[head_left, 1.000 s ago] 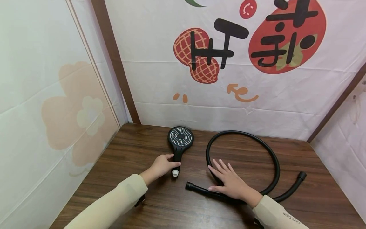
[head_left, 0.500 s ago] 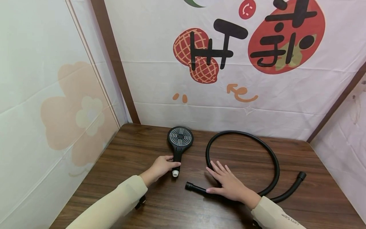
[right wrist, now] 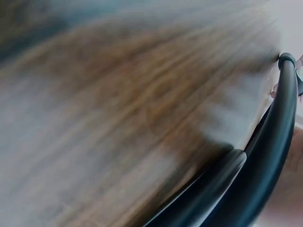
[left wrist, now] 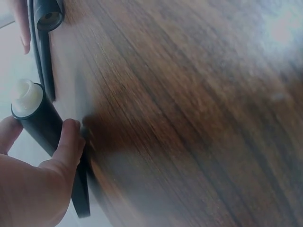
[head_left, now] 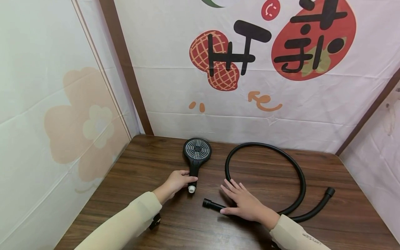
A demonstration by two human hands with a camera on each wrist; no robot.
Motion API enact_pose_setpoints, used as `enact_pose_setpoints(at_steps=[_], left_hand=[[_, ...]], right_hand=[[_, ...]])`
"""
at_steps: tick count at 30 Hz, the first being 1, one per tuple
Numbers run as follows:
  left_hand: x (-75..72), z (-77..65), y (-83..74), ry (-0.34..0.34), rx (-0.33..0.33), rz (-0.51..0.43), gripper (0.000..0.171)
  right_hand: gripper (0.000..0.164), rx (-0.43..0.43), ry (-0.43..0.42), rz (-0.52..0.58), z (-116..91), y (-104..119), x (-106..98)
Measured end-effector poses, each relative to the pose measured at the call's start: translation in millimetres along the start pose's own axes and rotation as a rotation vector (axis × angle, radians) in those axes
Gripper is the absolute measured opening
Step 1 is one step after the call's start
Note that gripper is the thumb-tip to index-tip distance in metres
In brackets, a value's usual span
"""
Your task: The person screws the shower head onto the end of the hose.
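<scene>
A black shower head [head_left: 197, 149] lies face up on the wooden table, its spray disc pointing away from me. My left hand [head_left: 175, 181] grips the handle between thumb and fingers, near its white threaded end [head_left: 191, 189]. In the left wrist view the handle [left wrist: 45, 130] crosses under the thumb. My right hand [head_left: 247, 204] is spread flat over a black shower hose [head_left: 302, 187], fingers straight, thumb along the stretch behind its near end fitting [head_left: 206, 202]. Part of the hose is hidden beneath that hand. Two stretches of hose [right wrist: 279, 127] run side by side in the right wrist view.
The hose loops toward the back of the table [head_left: 175, 222], and its other end fitting [head_left: 330, 191] lies at the right. A printed cloth wall [head_left: 168, 90] stands behind, with further cloth walls left and right.
My right hand has slid a little left and toward me along the hose, its fingers still spread. The left hand stays on the shower head's handle, which has hardly moved.
</scene>
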State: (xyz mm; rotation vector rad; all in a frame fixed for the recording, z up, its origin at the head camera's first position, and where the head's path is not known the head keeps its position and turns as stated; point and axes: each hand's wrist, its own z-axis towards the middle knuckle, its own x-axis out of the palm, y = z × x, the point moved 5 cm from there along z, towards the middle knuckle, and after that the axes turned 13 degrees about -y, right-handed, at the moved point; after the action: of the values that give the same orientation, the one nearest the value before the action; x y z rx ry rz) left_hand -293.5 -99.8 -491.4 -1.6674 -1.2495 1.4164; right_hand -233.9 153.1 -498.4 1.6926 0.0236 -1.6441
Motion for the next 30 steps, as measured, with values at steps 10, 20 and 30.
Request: enact_pose_setpoints(at_steps=[10, 20, 30], left_hand=[[-2.3, -0.6, -1.3, 0.0, -0.007, 0.004, 0.063], [-2.5, -0.2, -1.9, 0.008, -0.042, -0.008, 0.063], [-3.9, 0.0, -2.2, 0.013, -0.071, -0.005, 0.062]], right_hand=[[0.083, 0.01, 0.024, -0.017, 4, 10, 6], [0.081, 0.011, 0.04, -0.003, 8, 19, 11], [0.077, 0.003, 0.073, 0.012, 12, 28, 21]])
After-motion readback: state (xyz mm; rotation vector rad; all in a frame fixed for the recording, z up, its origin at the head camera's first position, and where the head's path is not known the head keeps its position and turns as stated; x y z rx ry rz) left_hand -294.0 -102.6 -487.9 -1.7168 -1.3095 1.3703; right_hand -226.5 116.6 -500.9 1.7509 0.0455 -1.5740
